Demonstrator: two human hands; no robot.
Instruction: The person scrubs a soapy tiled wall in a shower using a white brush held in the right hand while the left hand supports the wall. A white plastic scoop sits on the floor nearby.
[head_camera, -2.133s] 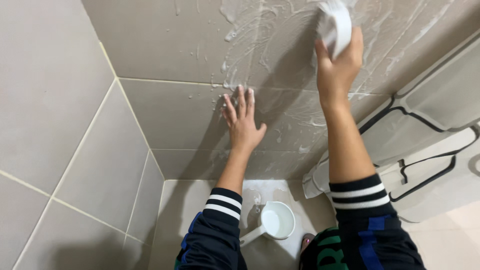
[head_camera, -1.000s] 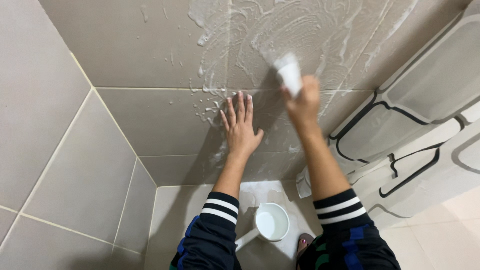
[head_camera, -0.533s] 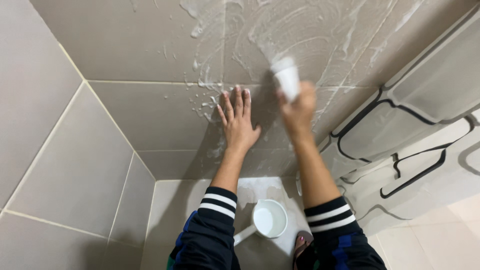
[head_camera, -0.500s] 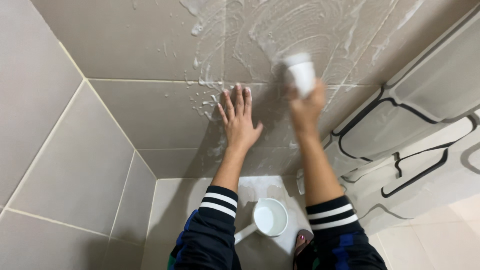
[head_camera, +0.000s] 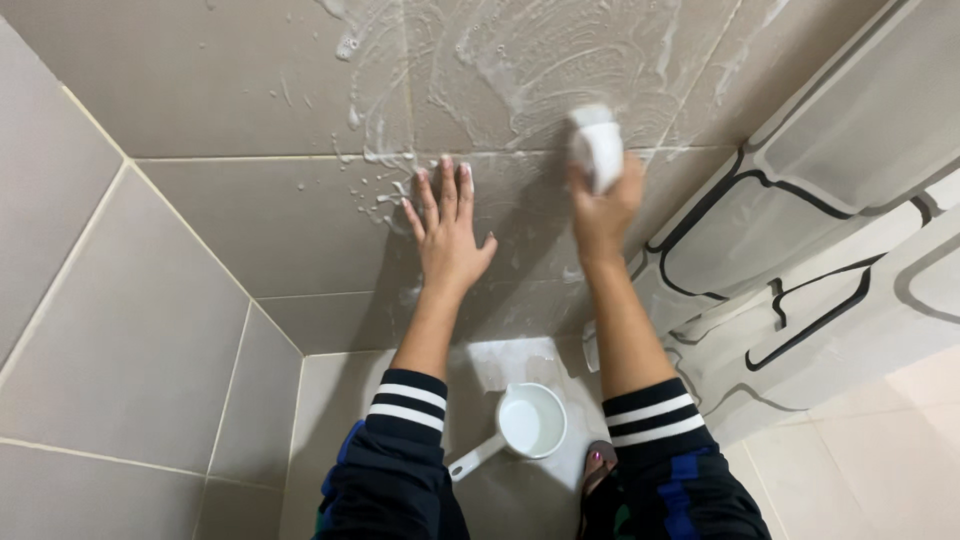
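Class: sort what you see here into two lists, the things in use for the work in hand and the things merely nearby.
In use:
right hand
white scrubbing sponge
left hand
soapy grey wall tile

Merely nearby:
white plastic water dipper
white shower curtain with black outlines

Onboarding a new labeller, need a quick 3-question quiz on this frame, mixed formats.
1. True or false: the left hand lies flat with fingers spread on the tiled wall.
2. Multiple choice: what is the right hand pressing to the wall? A) a white sponge B) a spray bottle C) a long-handled brush
3. Short answer: what stands on the floor between the two forearms?

Key
1. True.
2. A. The grip is closed around it, against the soapy smears.
3. A white dipper with a handle, beside a curtain with black outlines on the right.
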